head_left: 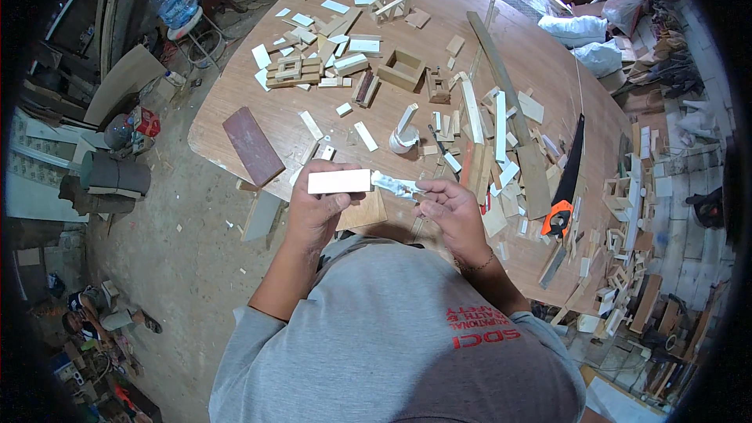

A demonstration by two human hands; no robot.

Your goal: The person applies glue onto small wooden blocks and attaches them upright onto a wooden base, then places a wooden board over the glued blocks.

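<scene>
My left hand (pixel 313 207) is closed round a pale rectangular wooden block (pixel 339 182), its bright long face turned up. Between the fingers and thumb of my right hand (pixel 456 210) is a thin stick (pixel 415 186) coated in white paste. The pasty end touches, or comes very close to, the right end of the block. Just beyond my hands, a small white tub (pixel 404 139) with a wooden strip (pixel 406 118) leaning in it stands on the table. A flat square board (pixel 364 211) lies beneath the block, partly hidden.
On the wooden table (pixel 298 121), a dark red board (pixel 253 146) lies at left. Farther back sit an open wooden box (pixel 402 70) and several loose blocks. Long strips (pixel 501 78) and a handsaw with an orange handle (pixel 558 218) lie at right.
</scene>
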